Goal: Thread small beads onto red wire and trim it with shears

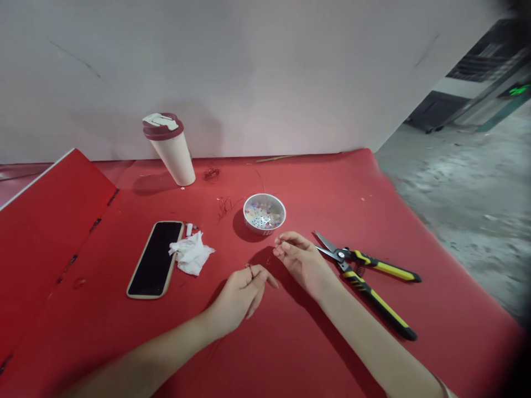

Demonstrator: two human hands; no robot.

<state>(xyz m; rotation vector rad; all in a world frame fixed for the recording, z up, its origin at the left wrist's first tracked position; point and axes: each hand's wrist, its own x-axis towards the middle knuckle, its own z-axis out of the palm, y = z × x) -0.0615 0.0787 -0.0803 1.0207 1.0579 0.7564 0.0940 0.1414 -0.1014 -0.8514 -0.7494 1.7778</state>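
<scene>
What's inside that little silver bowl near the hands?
The bowl holds small pale, many-coloured bits over a perforated bottom; too small to identify. Its near wall hides the rest.

Bowl behind both hands, shears right, phone and tissue left, cup behind.

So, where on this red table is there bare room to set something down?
Bare cloth lies right of the shears and behind the bead bowl up to the wall. The middle is crowded: phone, tissue, bowl, left hand and right hand sit close together.
</scene>
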